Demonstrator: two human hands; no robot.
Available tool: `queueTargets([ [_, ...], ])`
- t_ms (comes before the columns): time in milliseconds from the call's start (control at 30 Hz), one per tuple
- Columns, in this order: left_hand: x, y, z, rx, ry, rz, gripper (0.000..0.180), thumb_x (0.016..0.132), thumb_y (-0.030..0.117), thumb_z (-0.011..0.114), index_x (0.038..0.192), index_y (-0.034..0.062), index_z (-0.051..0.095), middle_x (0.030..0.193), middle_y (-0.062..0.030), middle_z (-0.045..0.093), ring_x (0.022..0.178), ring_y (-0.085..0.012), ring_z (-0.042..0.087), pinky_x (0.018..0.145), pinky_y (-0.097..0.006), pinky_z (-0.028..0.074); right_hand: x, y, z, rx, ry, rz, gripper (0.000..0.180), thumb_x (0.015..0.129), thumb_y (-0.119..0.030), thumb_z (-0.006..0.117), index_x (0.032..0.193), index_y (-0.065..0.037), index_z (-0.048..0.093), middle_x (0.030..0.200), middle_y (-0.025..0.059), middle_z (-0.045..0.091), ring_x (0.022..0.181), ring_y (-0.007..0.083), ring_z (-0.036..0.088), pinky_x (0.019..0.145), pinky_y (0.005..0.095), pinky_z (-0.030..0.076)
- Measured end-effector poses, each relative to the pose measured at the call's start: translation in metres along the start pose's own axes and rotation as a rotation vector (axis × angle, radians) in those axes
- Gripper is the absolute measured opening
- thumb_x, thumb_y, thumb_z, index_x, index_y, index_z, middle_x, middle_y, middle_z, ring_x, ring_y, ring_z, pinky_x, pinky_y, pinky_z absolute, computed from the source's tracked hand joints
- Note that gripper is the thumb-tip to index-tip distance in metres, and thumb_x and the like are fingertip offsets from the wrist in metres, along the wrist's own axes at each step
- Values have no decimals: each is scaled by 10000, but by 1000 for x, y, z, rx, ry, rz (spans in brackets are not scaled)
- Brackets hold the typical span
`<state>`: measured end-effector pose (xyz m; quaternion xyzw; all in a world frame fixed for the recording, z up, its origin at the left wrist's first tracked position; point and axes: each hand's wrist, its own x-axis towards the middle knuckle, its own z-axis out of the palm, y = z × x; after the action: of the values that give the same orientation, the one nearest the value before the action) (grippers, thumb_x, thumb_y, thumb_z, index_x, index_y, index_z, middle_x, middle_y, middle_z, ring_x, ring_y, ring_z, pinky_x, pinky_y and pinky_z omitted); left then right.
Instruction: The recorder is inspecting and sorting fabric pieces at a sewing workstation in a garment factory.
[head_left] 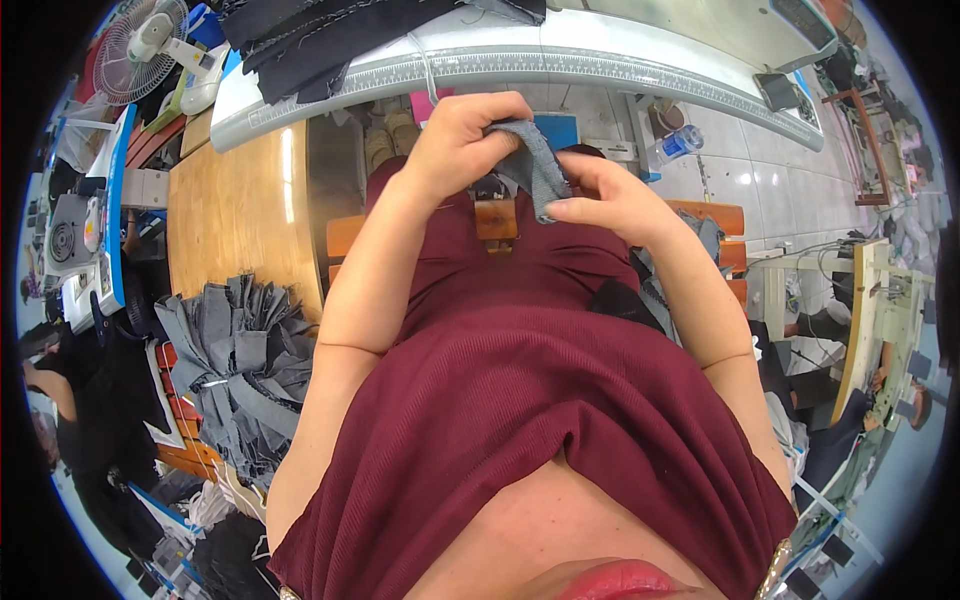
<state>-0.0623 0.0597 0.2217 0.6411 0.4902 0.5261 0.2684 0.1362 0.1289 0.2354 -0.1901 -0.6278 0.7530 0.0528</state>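
Note:
A narrow strip of grey-blue denim (541, 175) hangs between my two hands, above my lap and in front of the table edge. My left hand (465, 140) is closed on its upper end, fingers curled over the cloth. Lower on the strip, my right hand (605, 195) pinches the other edge between thumb and fingers. Frayed threads show along the strip's edge. Behind the cloth, a small wooden block-like piece (496, 222) shows between my legs; what it belongs to is hidden.
Ahead runs a sewing table's edge with a printed ruler (500, 70), dark fabric (300, 45) piled on it. A wooden board (238, 200) and a tied bundle of grey denim strips (240, 365) are at my left. A plastic bottle (677, 146) is beyond my right hand. Another person's arm (52, 388) shows far left.

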Motion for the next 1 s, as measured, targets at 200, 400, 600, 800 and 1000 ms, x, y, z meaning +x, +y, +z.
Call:
queueTargets([
  [200, 3, 7, -7, 111, 69, 47, 109, 731, 11, 557, 840, 9, 569, 657, -95, 546, 586, -153, 520, 555, -265, 424, 6, 14, -1, 187, 80, -168, 170, 879, -126, 558, 1006, -21, 515, 919, -3, 548, 863, 77, 503, 803, 235, 396],
  [400, -9, 0, -8, -63, -92, -39, 117, 725, 2, 568, 840, 11, 584, 642, -84, 528, 590, -135, 500, 558, -261, 408, -2, 9, 2, 359, -139, -120, 258, 890, -141, 550, 1095, 9, 595, 1026, 36, 609, 962, 104, 537, 886, 260, 397],
  [600, -5, 9, -10, 59, -54, -1, 112, 718, 3, 576, 830, 12, 588, 654, -82, 552, 593, -150, 528, 557, -261, 421, 4, -9, 7, 36, -44, 85, 307, 796, -122, 669, 1067, 7, 604, 970, 22, 629, 889, 84, 560, 852, 242, 427],
  [800, -10, 10, -19, 64, -32, 58, 113, 721, 11, 594, 834, 20, 596, 658, -70, 551, 599, -137, 527, 565, -252, 428, 2, -5, 15, 200, -126, 53, 348, 771, -100, 690, 1086, 9, 589, 982, 37, 632, 914, 103, 569, 874, 258, 427],
  [1000, -9, 7, -16, -25, -80, 72, 119, 720, 14, 600, 839, 18, 600, 663, -57, 559, 602, -121, 526, 561, -247, 426, 9, 6, 7, 498, -314, 65, 290, 754, -39, 609, 1025, 60, 580, 977, 81, 624, 907, 139, 575, 845, 271, 432],
])
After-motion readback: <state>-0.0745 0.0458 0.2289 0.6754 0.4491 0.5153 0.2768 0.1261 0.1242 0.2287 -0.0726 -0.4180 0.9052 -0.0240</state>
